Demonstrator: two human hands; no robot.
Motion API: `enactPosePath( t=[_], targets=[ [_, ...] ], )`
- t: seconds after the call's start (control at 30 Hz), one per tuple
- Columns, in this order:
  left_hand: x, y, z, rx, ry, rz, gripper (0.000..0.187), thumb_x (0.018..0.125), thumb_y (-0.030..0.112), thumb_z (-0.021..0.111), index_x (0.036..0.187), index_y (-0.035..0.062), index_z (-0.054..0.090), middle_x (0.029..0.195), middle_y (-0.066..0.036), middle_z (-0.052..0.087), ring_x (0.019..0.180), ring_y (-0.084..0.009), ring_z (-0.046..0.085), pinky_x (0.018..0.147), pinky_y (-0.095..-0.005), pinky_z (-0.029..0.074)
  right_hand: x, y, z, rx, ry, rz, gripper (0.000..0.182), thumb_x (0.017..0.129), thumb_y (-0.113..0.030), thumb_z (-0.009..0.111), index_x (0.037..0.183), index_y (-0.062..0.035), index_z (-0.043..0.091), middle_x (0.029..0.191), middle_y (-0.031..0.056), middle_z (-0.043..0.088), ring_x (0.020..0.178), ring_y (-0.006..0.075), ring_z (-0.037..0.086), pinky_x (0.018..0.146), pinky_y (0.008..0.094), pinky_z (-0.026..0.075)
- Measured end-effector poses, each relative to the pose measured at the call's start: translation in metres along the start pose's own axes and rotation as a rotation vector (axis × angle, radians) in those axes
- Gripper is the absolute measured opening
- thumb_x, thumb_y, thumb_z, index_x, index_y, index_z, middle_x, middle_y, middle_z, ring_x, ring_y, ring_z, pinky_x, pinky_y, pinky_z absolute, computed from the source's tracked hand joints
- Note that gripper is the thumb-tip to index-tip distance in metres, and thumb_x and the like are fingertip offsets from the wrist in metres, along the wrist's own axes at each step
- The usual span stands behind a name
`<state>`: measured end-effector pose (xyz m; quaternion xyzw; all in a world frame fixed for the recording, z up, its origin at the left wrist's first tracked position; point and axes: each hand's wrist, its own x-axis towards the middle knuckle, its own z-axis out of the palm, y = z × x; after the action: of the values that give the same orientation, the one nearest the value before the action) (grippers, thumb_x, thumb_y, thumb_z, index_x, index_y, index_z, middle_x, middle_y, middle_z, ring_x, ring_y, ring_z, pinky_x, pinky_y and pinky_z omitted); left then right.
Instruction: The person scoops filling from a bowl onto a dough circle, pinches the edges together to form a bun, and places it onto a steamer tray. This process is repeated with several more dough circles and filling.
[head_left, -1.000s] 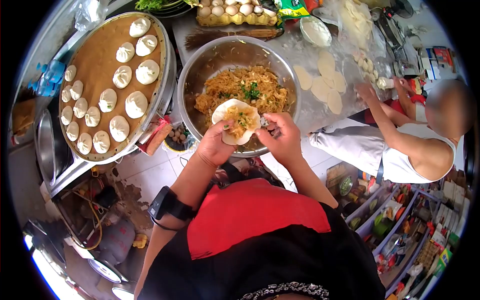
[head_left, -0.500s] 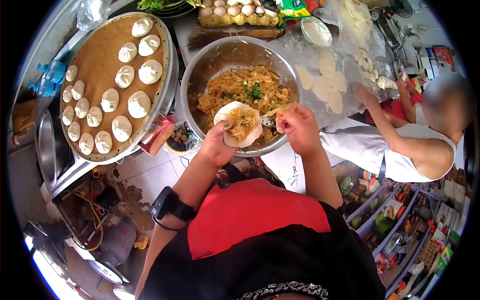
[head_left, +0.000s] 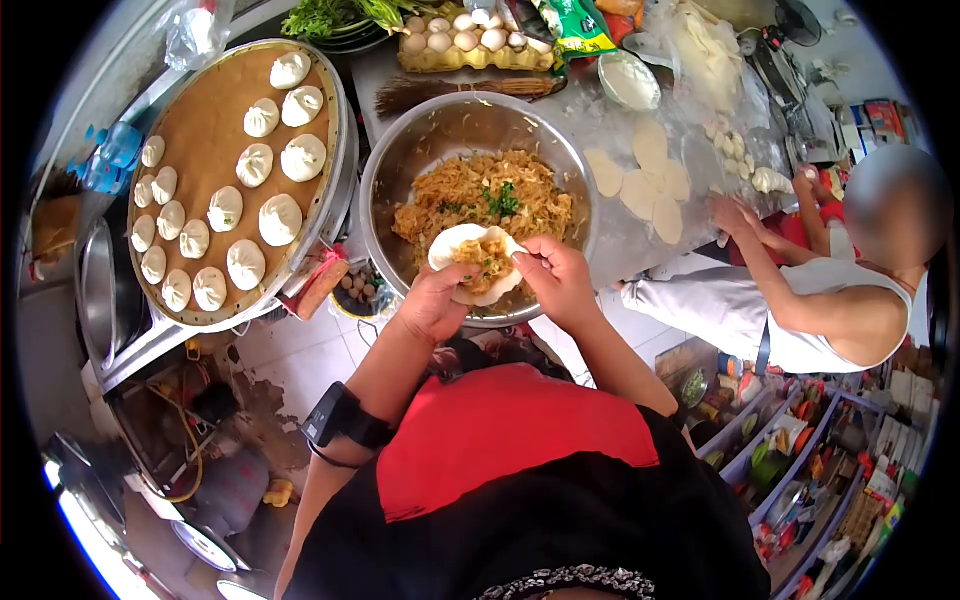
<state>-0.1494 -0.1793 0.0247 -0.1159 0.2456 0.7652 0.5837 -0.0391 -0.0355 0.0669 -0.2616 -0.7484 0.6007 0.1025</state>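
My left hand (head_left: pixel 432 308) cups a round dough wrapper (head_left: pixel 452 240) from the left, its thumb pressing on the shredded filling (head_left: pixel 492 260) heaped in the middle. My right hand (head_left: pixel 562 285) pinches the wrapper's right edge, which is drawn up a little. Both hands are over the near side of a big metal bowl (head_left: pixel 372 195). Inside the bowl lies more brownish shredded filling (head_left: pixel 440 185) with chopped greens (head_left: pixel 500 200) on top. The fingers under the wrapper are hidden.
Pleated buns (head_left: pixel 280 220) sit on a round tray (head_left: pixel 190 110) at left. Flat dough rounds (head_left: pixel 638 195) lie right of the bowl. A straw brush (head_left: pixel 470 88), egg carton (head_left: pixel 475 60) and bowl of white powder (head_left: pixel 628 80) stand behind. A co-worker (head_left: pixel 840 310) is at the right.
My right hand has moved left from beside the wrapper, where it held some shredded filling, and now grips the wrapper's edge. That edge has risen. The co-worker's hands have come together.
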Motion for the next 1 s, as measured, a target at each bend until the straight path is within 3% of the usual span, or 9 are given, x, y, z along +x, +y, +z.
enactPosePath(
  t=[0.03, 0.13, 0.17, 0.27, 0.4, 0.43, 0.53, 0.63, 1.0],
  targets=[
    [-0.001, -0.002, 0.004, 0.034, -0.002, 0.019, 0.048, 0.077, -0.002, 0.059, 0.124, 0.0020, 0.049, 0.116, -0.012, 0.059, 0.107, -0.0255, 0.058, 0.094, -0.0402, 0.048, 0.001, -0.006, -0.006, 0.001, -0.018, 0.011, 0.016, 0.087, -0.011, 0.062, 0.097, 0.0006, 0.062, 0.077, 0.0016, 0.062, 0.069, 0.0046, 0.053, 0.061, 0.0196, 0.041],
    [-0.004, -0.004, 0.017, 0.114, -0.029, 0.057, 0.046, 0.077, -0.003, 0.057, 0.122, 0.0009, 0.050, 0.114, -0.012, 0.059, 0.106, -0.0249, 0.058, 0.094, -0.0395, 0.047, 0.013, -0.018, -0.023, 0.385, -0.170, 0.360, 0.007, 0.086, -0.009, 0.062, 0.090, -0.0032, 0.062, 0.074, -0.0018, 0.057, 0.067, 0.0037, 0.048, 0.061, 0.0201, 0.038],
    [-0.004, -0.005, 0.019, 0.130, -0.048, 0.050, 0.046, 0.077, -0.003, 0.057, 0.122, 0.0006, 0.050, 0.114, -0.012, 0.060, 0.106, -0.0249, 0.058, 0.095, -0.0394, 0.047, 0.016, -0.023, -0.026, 0.440, -0.215, 0.425, 0.013, 0.085, -0.010, 0.063, 0.096, -0.0029, 0.061, 0.075, -0.0022, 0.057, 0.067, 0.0038, 0.048, 0.062, 0.0201, 0.039],
    [-0.004, -0.009, 0.028, 0.153, -0.006, 0.062, 0.043, 0.078, -0.003, 0.056, 0.120, 0.0006, 0.051, 0.110, -0.012, 0.061, 0.101, -0.0232, 0.061, 0.090, -0.0359, 0.049, 0.021, 0.001, -0.043, 0.206, -0.304, 0.266, 0.028, 0.085, -0.010, 0.064, 0.112, -0.0022, 0.058, 0.079, -0.0020, 0.058, 0.070, 0.0044, 0.051, 0.062, 0.0200, 0.039],
    [0.000, -0.020, 0.039, 0.296, 0.065, 0.085, 0.037, 0.080, 0.000, 0.057, 0.117, 0.0001, 0.054, 0.105, -0.009, 0.063, 0.094, -0.0190, 0.063, 0.081, -0.0304, 0.052, 0.019, -0.006, -0.042, 0.237, -0.223, 0.143, 0.025, 0.085, -0.009, 0.065, 0.104, 0.0046, 0.060, 0.084, 0.0029, 0.062, 0.074, 0.0086, 0.057, 0.064, 0.0235, 0.046],
    [0.003, -0.024, 0.037, 0.364, 0.076, 0.095, 0.036, 0.080, 0.000, 0.057, 0.116, 0.0000, 0.055, 0.103, -0.009, 0.063, 0.093, -0.0181, 0.063, 0.080, -0.0299, 0.052, 0.023, 0.004, -0.047, 0.194, -0.338, 0.158, 0.028, 0.084, -0.007, 0.066, 0.109, 0.0025, 0.057, 0.083, 0.0025, 0.061, 0.074, 0.0087, 0.057, 0.069, 0.0236, 0.047],
    [0.008, -0.030, 0.033, 0.543, 0.107, 0.117, 0.036, 0.081, 0.002, 0.058, 0.117, 0.0001, 0.054, 0.101, -0.008, 0.063, 0.092, -0.0161, 0.062, 0.081, -0.0290, 0.050, 0.028, 0.005, -0.063, -0.231, -0.363, -0.092, 0.033, 0.083, -0.006, 0.066, 0.114, 0.0017, 0.056, 0.085, 0.0046, 0.062, 0.074, 0.0086, 0.058, 0.066, 0.0235, 0.047],
    [0.007, -0.029, 0.044, 0.730, 0.074, 0.142, 0.034, 0.081, 0.003, 0.058, 0.116, 0.0000, 0.056, 0.098, -0.005, 0.063, 0.090, -0.0131, 0.060, 0.079, -0.0275, 0.049, 0.029, 0.003, -0.060, -0.038, -0.366, 0.041, 0.025, 0.080, -0.008, 0.067, 0.103, 0.0017, 0.061, 0.083, 0.0103, 0.063, 0.073, 0.0136, 0.060, 0.065, 0.0280, 0.048],
    [0.015, -0.026, 0.062, 0.973, 0.124, 0.073, 0.031, 0.081, 0.007, 0.056, 0.112, 0.0032, 0.058, 0.092, -0.001, 0.060, 0.082, -0.0095, 0.056, 0.072, -0.0239, 0.046, 0.029, 0.005, -0.068, -0.244, -0.377, -0.239, 0.015, 0.082, -0.011, 0.063, 0.091, 0.0006, 0.060, 0.075, 0.0129, 0.059, 0.067, 0.0247, 0.058, 0.060, 0.0340, 0.044]
  ],
)
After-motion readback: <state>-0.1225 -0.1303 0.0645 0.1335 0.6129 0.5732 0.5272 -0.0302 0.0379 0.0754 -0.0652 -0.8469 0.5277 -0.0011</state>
